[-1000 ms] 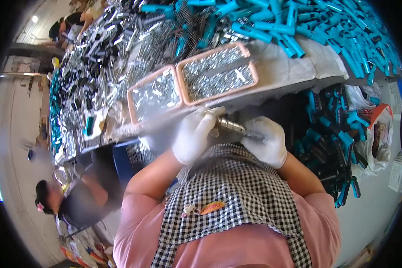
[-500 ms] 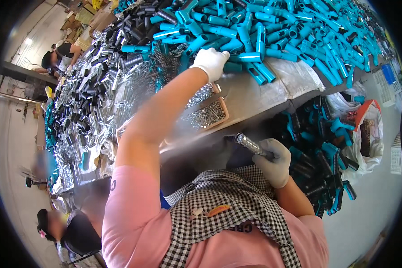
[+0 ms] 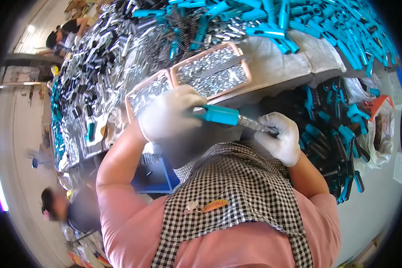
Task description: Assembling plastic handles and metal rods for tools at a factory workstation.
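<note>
My gloved left hand (image 3: 169,114), smeared by motion, grips a teal plastic tube (image 3: 221,115) in front of my apron. The tube's right end meets a ribbed metal cylinder (image 3: 251,123), in line with it; how far one sits inside the other I cannot tell. My gloved right hand (image 3: 281,136) is closed round the other end of that cylinder. Just beyond my left hand are two pink-rimmed trays, a larger tray (image 3: 248,73) full of small shiny metal parts with a flat grey strip across it, and a smaller tray (image 3: 128,107) with similar parts.
Teal tubes (image 3: 317,27) heap across the table's far side. Black and silver parts (image 3: 98,67) cover its left. At the right lies a pile of teal-and-black handles (image 3: 339,129), beside a white bag (image 3: 382,154). A blue bin (image 3: 169,174) stands under my left arm. Two people are at left.
My left hand has come back from the teal heap toward me, bringing a teal tube to the metal cylinder. My right hand still holds the cylinder, now tilted less. The view has shifted.
</note>
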Demonstrator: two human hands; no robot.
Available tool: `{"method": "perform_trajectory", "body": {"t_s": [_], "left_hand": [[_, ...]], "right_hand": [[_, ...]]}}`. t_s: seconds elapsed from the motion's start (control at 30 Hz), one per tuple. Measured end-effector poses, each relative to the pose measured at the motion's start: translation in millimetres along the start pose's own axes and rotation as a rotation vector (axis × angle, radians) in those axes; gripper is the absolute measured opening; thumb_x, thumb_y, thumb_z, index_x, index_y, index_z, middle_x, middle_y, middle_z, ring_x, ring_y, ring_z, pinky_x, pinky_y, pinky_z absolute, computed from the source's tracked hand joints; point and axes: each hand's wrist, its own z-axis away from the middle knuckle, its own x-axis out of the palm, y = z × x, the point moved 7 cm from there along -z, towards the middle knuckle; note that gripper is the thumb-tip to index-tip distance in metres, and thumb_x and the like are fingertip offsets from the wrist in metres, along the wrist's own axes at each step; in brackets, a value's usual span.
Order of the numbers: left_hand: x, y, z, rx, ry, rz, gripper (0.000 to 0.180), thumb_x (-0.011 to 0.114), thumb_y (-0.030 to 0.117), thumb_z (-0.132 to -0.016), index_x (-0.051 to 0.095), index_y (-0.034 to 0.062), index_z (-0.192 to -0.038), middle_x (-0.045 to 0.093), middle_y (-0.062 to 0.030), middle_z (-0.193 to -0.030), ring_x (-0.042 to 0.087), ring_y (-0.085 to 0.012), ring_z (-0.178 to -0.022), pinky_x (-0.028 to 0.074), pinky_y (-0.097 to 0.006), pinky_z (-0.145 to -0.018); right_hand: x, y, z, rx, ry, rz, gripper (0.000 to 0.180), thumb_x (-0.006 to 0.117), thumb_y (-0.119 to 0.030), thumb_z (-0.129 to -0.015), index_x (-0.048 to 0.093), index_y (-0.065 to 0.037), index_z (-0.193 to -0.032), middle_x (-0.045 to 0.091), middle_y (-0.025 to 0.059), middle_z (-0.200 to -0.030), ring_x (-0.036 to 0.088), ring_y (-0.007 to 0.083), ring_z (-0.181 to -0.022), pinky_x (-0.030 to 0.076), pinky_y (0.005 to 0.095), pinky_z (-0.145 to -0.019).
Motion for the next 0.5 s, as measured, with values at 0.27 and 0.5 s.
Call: {"method": "perform_trajectory", "body": {"t_s": [0.27,0.5], "left_hand": [[38,26,70,-0.057,0.051,-0.044,0.04,0.083,0.026,-0.072,0.07,0.0052,-0.104,0.066,-0.0122,-0.092,0.067,-0.0319,-0.08,0.054,-0.039,-0.068],[75,15,98,-0.057,0.154,0.05,0.034,0.081,0.021,-0.07,0.068,0.0014,-0.095,0.062,-0.0122,-0.082,0.065,-0.0312,-0.071,0.053,-0.04,-0.061]], "right_hand": [[77,-18,-2,0.018,-0.414,-0.069,0.05,0.09,-0.019,-0.066,0.066,0.003,-0.104,0.07,0.0199,-0.095,0.071,0.0352,-0.084,0.058,0.0363,-0.076],[136,-31,0,0.049,-0.704,-0.111,0.053,0.086,-0.032,-0.072,0.067,-0.003,-0.111,0.07,0.0182,-0.096,0.071,0.0338,-0.089,0.055,0.0384,-0.077]]}}
